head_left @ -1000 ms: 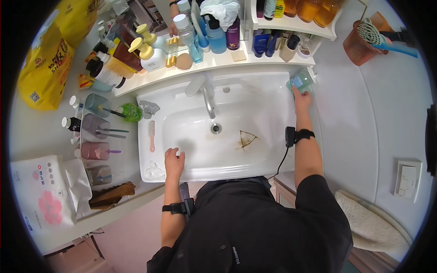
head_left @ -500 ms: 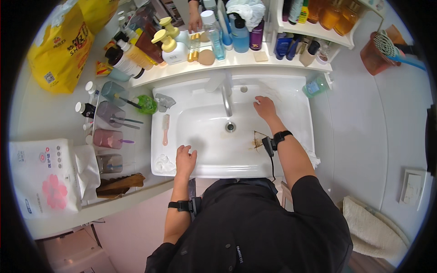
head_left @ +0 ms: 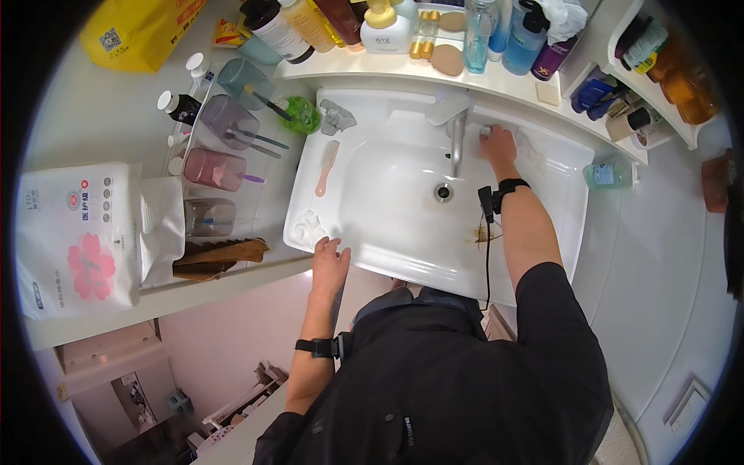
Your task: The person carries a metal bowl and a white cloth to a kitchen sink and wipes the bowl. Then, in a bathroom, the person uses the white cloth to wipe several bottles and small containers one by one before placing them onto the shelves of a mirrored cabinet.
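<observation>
In the white washbasin, my right hand reaches to the back ledge, right of the chrome faucet. Its fingers are curled on a small round knob, partly covering it. The drain lies in the bowl below the faucet. A brown stain marks the bowl near my right forearm. My left hand hovers empty at the basin's front left edge, fingers apart. Crumpled white tissue sits just beyond it. A pink-handled brush lies on the left rim.
Behind the basin, a shelf holds several bottles and a pump dispenser. At left stand several cups, including a pink one, and a white tissue pack. A green bottle stands by the right corner. A black cable hangs from my right wrist.
My right hand has moved back to the round knob and its fingers have curled onto it. My left hand has drawn toward the front left edge. The view has swung left.
</observation>
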Demonstrator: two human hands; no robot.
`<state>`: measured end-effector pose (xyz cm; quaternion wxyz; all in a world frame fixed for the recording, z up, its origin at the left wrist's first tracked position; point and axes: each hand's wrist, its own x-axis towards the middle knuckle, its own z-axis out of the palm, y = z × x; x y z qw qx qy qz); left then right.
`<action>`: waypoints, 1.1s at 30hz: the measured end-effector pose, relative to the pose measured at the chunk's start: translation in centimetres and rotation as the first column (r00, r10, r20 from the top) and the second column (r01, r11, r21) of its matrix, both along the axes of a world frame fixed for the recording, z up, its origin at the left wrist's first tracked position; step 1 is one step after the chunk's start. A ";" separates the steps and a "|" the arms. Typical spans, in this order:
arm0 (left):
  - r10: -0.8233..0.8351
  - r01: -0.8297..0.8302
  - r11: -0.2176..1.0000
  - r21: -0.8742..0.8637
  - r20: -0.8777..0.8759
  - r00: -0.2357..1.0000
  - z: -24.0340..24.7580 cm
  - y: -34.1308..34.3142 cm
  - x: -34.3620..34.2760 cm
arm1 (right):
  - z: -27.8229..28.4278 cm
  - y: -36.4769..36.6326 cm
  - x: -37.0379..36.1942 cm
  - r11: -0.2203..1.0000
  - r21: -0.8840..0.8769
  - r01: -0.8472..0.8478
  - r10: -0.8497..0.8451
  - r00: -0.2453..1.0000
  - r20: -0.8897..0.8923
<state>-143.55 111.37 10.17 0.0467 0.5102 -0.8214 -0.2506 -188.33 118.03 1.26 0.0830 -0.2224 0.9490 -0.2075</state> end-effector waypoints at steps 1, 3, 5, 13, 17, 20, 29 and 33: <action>0.000 0.000 1.000 0.007 -0.016 1.000 -0.4 0.0 0.0 | 0.0 0.0 -0.1 0.998 -0.062 -0.014 0.010 0.997 -0.072; 0.001 -0.001 1.000 0.017 -0.032 0.999 -0.6 -0.1 0.4 | 0.7 -0.3 0.2 0.996 -0.084 -0.040 0.040 0.999 -0.001; -0.004 0.004 1.000 -0.017 -0.034 0.999 -0.9 -0.5 0.5 | 0.9 0.0 1.2 0.993 -0.106 -0.057 0.063 0.996 0.063; -0.080 0.080 0.997 0.014 -0.040 0.996 -2.4 -2.2 -1.2 | -4.7 4.7 7.8 0.956 -0.029 -0.293 0.293 0.933 0.209; -0.154 0.155 0.987 0.037 -0.030 0.988 -3.2 -2.1 -2.3 | -6.7 4.6 8.9 0.960 0.053 -0.274 0.258 0.944 0.204; -0.174 0.173 0.981 0.088 0.002 0.985 -3.7 -1.8 -3.2 | -7.9 4.1 9.5 0.952 0.105 -0.289 0.257 0.935 0.243; -0.132 0.130 0.985 0.117 0.004 0.991 -4.0 -0.4 -4.1 | -10.4 0.1 12.2 0.991 -0.106 -0.075 0.121 0.834 0.538; -0.058 0.058 0.988 0.144 -0.001 0.998 -3.7 -0.5 -3.1 | -15.6 0.2 12.2 0.915 -0.169 0.366 -0.091 0.595 0.798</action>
